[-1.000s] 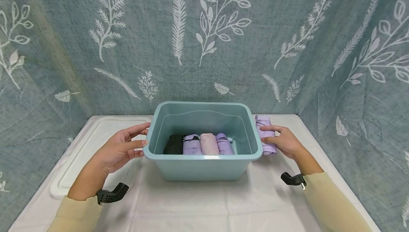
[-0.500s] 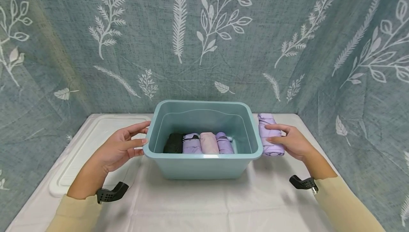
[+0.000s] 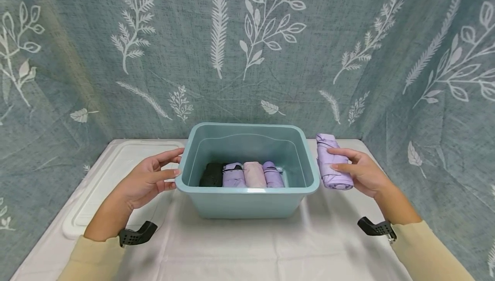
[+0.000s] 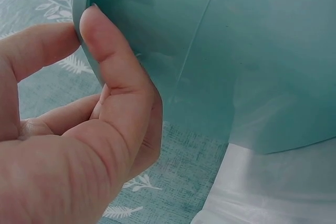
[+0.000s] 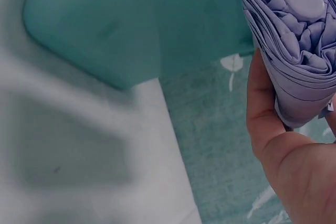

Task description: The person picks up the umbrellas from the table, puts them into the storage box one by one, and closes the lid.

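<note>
In the head view a teal plastic bin (image 3: 247, 203) stands in the middle of the table. Along its floor lies a row of folded umbrellas: a black one (image 3: 212, 175), a purple one (image 3: 233, 175), a pink one (image 3: 254, 175) and a slimmer purple one (image 3: 273, 175). My left hand (image 3: 152, 178) touches the bin's left rim with thumb and fingertips, also seen close up in the left wrist view. Just outside the bin's right wall, my right hand (image 3: 357, 170) grips a light purple folded umbrella (image 3: 332, 165). Its pleated end and round handle cap face the right wrist camera.
A white lid (image 3: 96, 199) lies flat behind my left hand. White cloth (image 3: 239, 251) covers the table. Blue-green curtains (image 3: 301, 70) with white leaf patterns close off the back and both sides.
My right hand has moved right, carrying the purple umbrella away from the bin wall and tilting it. My left hand has stayed at the rim.
</note>
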Action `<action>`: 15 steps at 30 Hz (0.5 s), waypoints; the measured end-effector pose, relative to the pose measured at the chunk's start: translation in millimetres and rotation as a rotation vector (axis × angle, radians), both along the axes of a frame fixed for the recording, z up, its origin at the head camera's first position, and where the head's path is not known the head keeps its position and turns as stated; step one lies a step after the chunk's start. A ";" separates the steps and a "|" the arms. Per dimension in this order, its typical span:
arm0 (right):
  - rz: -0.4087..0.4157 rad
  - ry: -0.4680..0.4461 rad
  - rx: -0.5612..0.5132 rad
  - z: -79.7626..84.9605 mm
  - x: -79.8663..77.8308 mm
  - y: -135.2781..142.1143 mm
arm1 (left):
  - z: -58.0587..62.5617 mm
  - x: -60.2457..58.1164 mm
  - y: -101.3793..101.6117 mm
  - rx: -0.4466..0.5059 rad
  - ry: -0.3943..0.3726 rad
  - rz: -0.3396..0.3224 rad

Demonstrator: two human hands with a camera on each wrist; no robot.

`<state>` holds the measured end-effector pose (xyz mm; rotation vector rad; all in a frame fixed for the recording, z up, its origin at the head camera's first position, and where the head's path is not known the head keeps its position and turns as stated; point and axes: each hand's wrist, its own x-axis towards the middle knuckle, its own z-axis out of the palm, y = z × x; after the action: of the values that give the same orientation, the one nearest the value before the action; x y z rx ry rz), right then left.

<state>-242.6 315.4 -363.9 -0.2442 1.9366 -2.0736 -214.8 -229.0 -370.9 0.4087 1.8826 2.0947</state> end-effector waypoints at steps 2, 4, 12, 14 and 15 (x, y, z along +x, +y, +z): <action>0.010 0.006 -0.022 2.7 1.9 -2.0 | -0.1 0.1 -0.1 -0.007 -0.002 0.004; 0.019 0.011 -0.044 5.3 3.4 -4.7 | -0.3 -0.1 -0.4 -0.010 -0.003 0.008; 0.043 0.021 -0.079 15.8 8.0 -18.5 | -0.9 -0.4 -0.2 -0.010 -0.004 0.003; 0.049 0.026 -0.084 17.9 8.5 -21.8 | -0.9 -0.2 -0.3 -0.004 -0.003 0.001; 0.053 0.028 -0.087 18.8 8.7 -23.3 | -0.8 -0.2 -0.4 -0.001 -0.003 -0.001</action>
<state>-233.8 292.1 -345.1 -0.3413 1.8371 -2.1339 -215.0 -229.4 -371.7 0.4058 1.8813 2.0919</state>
